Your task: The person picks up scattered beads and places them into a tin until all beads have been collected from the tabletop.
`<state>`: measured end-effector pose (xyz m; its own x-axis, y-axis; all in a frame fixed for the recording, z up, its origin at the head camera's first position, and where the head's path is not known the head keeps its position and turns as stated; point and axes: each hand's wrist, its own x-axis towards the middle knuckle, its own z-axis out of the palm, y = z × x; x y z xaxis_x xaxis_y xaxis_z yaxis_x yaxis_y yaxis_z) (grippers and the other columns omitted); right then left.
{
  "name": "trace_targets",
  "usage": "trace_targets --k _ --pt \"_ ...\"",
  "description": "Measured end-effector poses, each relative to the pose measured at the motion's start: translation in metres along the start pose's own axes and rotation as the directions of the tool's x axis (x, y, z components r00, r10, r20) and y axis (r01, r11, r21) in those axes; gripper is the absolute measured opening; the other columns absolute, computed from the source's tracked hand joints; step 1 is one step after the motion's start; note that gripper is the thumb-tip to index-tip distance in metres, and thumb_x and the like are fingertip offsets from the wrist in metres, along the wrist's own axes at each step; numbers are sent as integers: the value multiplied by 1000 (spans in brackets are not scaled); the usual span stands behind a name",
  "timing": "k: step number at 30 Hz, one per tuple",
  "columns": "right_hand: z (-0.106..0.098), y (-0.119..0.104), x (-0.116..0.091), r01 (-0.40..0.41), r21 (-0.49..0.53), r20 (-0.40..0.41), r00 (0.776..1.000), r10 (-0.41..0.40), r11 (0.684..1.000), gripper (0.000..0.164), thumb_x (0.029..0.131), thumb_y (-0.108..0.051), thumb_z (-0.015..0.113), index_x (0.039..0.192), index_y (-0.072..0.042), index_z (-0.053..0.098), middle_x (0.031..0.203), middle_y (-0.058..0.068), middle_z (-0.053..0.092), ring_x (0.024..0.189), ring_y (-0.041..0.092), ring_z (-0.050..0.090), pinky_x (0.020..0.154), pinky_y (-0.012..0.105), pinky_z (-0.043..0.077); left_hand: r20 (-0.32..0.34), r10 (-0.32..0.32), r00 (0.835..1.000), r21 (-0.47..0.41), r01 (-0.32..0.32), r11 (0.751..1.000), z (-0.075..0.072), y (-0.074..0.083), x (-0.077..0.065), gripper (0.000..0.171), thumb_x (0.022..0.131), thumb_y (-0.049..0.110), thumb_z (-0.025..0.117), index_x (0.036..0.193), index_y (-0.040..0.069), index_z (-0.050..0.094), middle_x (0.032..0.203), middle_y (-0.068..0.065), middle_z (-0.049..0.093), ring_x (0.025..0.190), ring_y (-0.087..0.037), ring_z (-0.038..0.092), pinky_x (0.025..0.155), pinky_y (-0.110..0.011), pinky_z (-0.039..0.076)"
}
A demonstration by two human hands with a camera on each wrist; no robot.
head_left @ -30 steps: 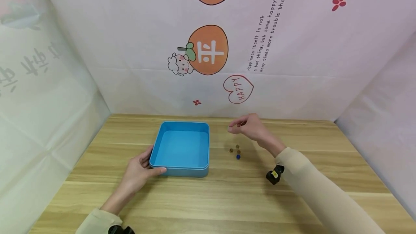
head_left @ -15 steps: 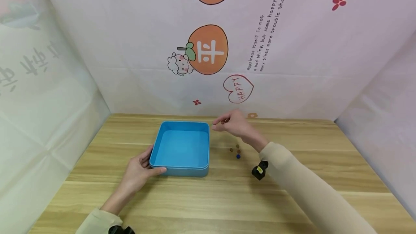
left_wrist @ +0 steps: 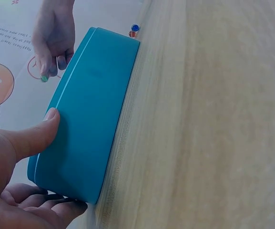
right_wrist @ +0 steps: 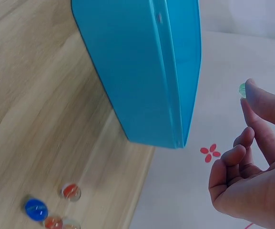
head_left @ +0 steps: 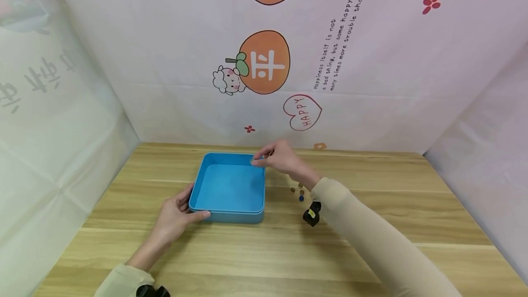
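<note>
A blue square box (head_left: 235, 217), open at the top, sits on the wooden table. My left hand (head_left: 173, 217) holds its near left corner, thumb at the front rim and fingers along the side. Between thumb and forefinger, my right hand (head_left: 282, 157) pinches a clear green glass marble (right_wrist: 242, 90). In the head view that hand is over the box's far right corner. On the table right of the box lie a blue marble (right_wrist: 35, 209) and a few clear marbles with orange swirls, one (right_wrist: 71, 192) a little apart. The box floor shows no marbles.
A white printed cloth (head_left: 185, 113) hangs behind the table (head_left: 264, 260), with more cloth along the left and right sides. The back table edge runs just beyond the box.
My right hand has moved left with the green marble, from beyond the loose marbles to over the box's far right corner. My left hand and the box have stayed in place.
</note>
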<state>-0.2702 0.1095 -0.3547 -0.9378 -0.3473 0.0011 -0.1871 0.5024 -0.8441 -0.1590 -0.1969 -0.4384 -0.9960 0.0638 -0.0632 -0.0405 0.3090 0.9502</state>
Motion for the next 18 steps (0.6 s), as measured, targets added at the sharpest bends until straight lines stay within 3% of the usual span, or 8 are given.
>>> trace_targets --k 8,18 --pt "17 -7 8 34 -9 -4 999 -34 999 10 89 -14 88 96 -7 86 97 3 76 80 22 55 65 29 42 1 2 1000 -2 -2 1000 0 1 0 103 87 13 90 165 -4 24 167 -27 28 148 -42 37 113 -46 43" --pt "39 -15 13 43 -29 17 999 -42 999 8 90 -14 87 94 -7 85 98 3 73 83 22 55 67 28 44 -2 -9 1000 0 9 1000 0 2 -3 102 88 14 89 165 -4 24 167 -26 28 149 -41 37 112 -45 43"
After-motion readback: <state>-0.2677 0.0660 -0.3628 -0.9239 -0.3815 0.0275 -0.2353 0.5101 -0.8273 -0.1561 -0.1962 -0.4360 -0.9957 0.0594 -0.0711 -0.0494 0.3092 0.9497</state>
